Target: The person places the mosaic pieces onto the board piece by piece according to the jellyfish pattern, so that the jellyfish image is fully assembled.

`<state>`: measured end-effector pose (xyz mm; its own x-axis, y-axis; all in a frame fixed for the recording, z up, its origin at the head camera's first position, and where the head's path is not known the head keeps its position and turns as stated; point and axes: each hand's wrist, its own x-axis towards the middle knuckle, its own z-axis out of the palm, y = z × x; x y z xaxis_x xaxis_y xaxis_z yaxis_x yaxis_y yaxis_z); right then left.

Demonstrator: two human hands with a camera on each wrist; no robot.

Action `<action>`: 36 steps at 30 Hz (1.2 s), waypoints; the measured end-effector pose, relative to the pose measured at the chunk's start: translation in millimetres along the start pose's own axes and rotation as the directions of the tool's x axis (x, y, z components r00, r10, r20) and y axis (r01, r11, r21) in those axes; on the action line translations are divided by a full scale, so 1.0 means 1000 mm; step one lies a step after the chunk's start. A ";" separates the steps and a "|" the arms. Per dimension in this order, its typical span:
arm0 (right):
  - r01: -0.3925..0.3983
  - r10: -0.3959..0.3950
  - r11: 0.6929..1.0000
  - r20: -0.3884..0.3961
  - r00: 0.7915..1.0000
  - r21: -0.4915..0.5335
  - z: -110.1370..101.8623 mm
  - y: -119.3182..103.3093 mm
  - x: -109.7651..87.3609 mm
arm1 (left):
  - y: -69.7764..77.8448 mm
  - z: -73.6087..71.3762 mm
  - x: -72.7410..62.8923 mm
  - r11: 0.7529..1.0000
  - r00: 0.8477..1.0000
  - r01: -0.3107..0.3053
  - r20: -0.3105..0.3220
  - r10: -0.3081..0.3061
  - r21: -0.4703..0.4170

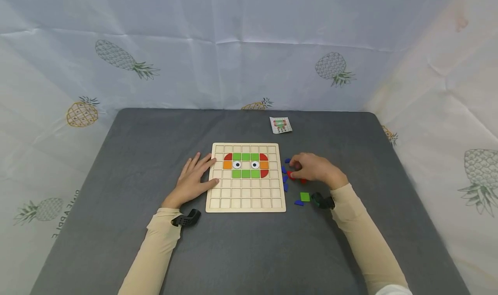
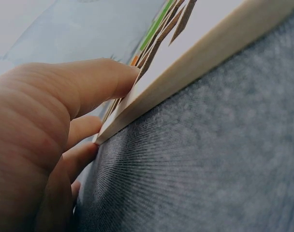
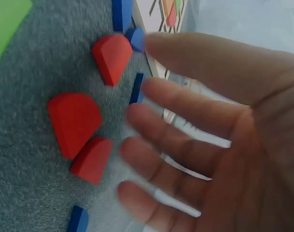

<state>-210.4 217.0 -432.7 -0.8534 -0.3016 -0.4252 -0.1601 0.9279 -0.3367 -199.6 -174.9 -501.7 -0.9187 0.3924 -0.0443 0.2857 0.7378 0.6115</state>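
A wooden grid board (image 1: 246, 194) lies on the table, bearing green, orange and red pieces and two eye tiles. Spread fingers of my left hand (image 1: 189, 185) rest on its left edge; the left wrist view shows the thumb (image 2: 108, 77) touching the board's top. To the right of the board, my right hand (image 1: 314, 169) hovers low over loose pieces. In the right wrist view its thumb and fingers are apart, with nothing between them. Close to the fingertips lie red rounded pieces (image 3: 75, 123) and blue pieces (image 3: 137, 88). The hand partly covers this group in the head view.
A green square (image 1: 305, 197) and a blue piece (image 1: 298, 203) lie near the right wrist. Beyond the board is a small printed card (image 1: 280, 125) with a coloured pattern. The dark grey table (image 1: 249, 252) meets a pineapple-print cloth (image 1: 233, 74) behind.
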 end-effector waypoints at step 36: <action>0.242 -0.168 0.938 -0.287 0.943 0.248 0.007 -0.021 0.012 | 0.000 0.001 0.001 1.000 1.000 0.005 -0.001 -0.005 0.014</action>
<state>-213.6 192.7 -437.0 -0.9204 -0.3770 -0.1034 -0.2338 0.7428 -0.6274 -199.8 -174.1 -502.7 -0.9202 0.3888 -0.0466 0.2852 0.7471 0.6004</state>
